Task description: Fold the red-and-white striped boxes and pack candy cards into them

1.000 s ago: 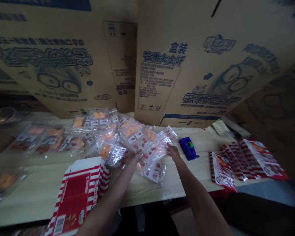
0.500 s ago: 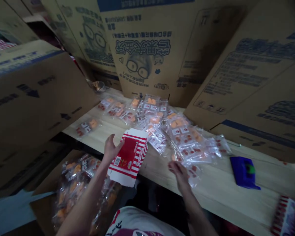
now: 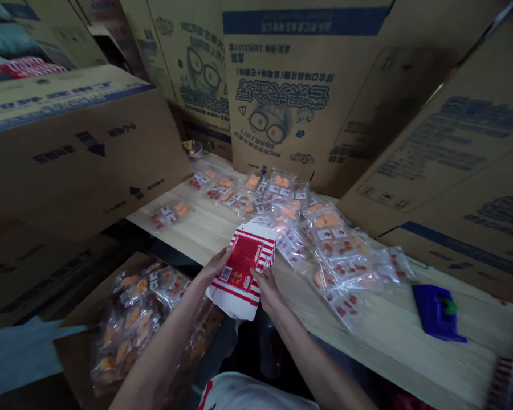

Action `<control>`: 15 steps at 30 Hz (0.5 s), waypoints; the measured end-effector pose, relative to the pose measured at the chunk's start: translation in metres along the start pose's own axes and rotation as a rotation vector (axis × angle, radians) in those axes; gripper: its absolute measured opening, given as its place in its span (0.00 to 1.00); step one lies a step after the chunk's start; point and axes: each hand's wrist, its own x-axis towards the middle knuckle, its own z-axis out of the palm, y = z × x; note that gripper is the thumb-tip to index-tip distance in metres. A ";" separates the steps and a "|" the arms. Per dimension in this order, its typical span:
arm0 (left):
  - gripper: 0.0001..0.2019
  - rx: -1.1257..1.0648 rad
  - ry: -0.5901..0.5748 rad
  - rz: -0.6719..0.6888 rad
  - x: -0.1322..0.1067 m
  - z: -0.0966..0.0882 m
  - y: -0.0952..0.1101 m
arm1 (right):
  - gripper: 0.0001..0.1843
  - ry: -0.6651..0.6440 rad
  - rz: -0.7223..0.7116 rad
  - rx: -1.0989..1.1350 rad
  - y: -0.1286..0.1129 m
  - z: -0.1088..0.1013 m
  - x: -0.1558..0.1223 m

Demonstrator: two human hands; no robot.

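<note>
A red-and-white striped carton (image 3: 244,262) with white end flaps is held over the front edge of the wooden table (image 3: 277,296). My left hand (image 3: 217,266) grips its left side, the fingers partly hidden beneath it. On the opposite side, my right hand (image 3: 267,287) has its thumb on the printed face and the other fingers out of sight underneath. Beyond the carton lies a spread of clear plastic packets (image 3: 329,233) with orange and red pieces inside. One separate packet (image 3: 170,214) rests to the left on the table.
Large printed cardboard boxes (image 3: 282,131) wall in the back, with another box (image 3: 81,154) at left. Below left, an open carton (image 3: 72,353) holds more packets. A blue tape dispenser (image 3: 438,313) and a striped box (image 3: 502,384) are at right. A small tub (image 3: 193,149) stands behind.
My right hand has left the packets and come to the carton's right side, taking hold of it. My left hand stays on the carton. The camera view has shifted slightly left.
</note>
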 end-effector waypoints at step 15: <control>0.29 0.189 0.102 -0.002 0.006 -0.006 -0.012 | 0.29 -0.061 0.089 -0.329 0.003 -0.051 0.016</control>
